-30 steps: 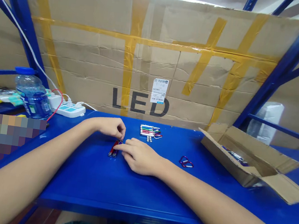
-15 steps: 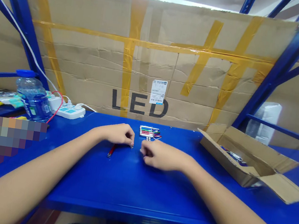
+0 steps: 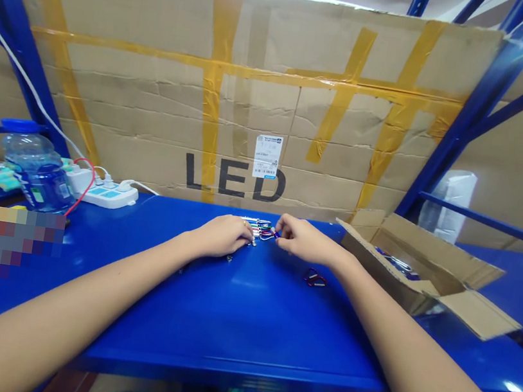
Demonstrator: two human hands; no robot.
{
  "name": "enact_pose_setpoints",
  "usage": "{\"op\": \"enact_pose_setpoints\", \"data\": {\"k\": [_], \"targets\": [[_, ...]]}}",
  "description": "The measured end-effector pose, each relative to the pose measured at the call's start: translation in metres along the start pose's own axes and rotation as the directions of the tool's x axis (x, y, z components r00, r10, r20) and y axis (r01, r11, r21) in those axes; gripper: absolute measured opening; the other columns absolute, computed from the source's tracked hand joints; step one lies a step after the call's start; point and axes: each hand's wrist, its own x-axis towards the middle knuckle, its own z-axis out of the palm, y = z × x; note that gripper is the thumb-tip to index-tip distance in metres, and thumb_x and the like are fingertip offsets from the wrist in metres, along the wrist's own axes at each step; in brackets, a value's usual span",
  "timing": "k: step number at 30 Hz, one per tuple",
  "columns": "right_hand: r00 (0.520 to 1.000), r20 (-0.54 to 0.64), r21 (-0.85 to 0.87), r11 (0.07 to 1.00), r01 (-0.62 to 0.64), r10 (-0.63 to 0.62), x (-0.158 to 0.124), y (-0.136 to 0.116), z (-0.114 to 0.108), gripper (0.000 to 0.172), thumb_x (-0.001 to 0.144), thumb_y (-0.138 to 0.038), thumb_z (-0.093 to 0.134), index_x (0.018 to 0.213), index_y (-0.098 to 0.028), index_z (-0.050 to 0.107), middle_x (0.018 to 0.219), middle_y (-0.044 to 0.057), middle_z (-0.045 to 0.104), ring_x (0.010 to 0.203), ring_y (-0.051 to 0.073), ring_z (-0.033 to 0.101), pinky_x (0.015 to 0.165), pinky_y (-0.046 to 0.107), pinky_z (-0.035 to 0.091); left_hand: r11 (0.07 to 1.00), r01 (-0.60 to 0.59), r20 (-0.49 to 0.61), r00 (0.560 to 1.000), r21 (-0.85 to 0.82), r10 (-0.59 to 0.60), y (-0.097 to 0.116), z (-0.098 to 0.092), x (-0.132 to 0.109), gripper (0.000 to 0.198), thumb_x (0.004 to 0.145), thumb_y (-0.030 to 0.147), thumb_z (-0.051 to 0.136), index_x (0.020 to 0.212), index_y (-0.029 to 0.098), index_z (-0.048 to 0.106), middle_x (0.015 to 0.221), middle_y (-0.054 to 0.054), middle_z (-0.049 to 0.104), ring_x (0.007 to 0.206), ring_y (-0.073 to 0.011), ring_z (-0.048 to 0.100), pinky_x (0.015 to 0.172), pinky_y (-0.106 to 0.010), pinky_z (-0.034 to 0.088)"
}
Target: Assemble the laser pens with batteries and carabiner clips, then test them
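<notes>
Several slim metallic pieces in different colours (image 3: 258,221) lie in a row on the blue table (image 3: 243,323), close to its back edge. My left hand (image 3: 224,236) rests at the row's left end, fingers bent down; what its fingertips grip is hidden. At the row's right end my right hand (image 3: 302,237) pinches a small blue-purple clip (image 3: 276,234). Nearer to me on the right lies a dark red carabiner-like clip (image 3: 315,278). A tiny silver part (image 3: 229,258) sits just below my left hand.
An open cardboard box (image 3: 425,280) with metal and blue items stands on the right. To the left are a blue-capped bottle (image 3: 38,171), a white power strip (image 3: 110,194) and a red cable (image 3: 80,196). A large cardboard sheet (image 3: 157,103) stands behind the table.
Both hands have moved towards the row at the back, my left hand rightwards. The red rod near my left hand is no longer visible, and a red clip now shows below my right hand.
</notes>
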Motion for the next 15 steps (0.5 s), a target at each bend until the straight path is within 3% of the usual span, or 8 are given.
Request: {"op": "enact_pose_setpoints", "data": {"k": [7, 15], "targets": [[1.000, 0.016, -0.035, 0.999, 0.009, -0.008, 0.000, 0.001, 0.001, 0.015, 0.079, -0.018, 0.055, 0.093, -0.019, 0.052, 0.073, 0.000, 0.061, 0.062, 0.014, 0.055, 0.055, 0.025, 0.037, 1.000, -0.021, 0.039, 0.999, 0.022, 0.020, 0.000, -0.003, -0.001, 0.027, 0.086, 0.018, 0.053, 0.101, 0.025, 0.074, 0.110, -0.004, 0.072, 0.103, -0.0235, 0.062, 0.090, -0.033, 0.041], [0.994, 0.090, 0.200, 0.979, 0.039, -0.058, 0.002, -0.005, 0.020, 0.035, 0.076, -0.014, 0.054, 0.111, -0.017, 0.054, 0.076, 0.001, 0.065, 0.067, 0.015, 0.060, 0.059, 0.026, 0.042, 1.000, -0.030, 0.059, 0.998, -0.005, 0.031, -0.004, -0.010, -0.015, 0.026, 0.085, 0.013, 0.051, 0.096, 0.023, 0.073, 0.101, -0.005, 0.072, 0.096, -0.0214, 0.061, 0.085, -0.031, 0.041]]}}
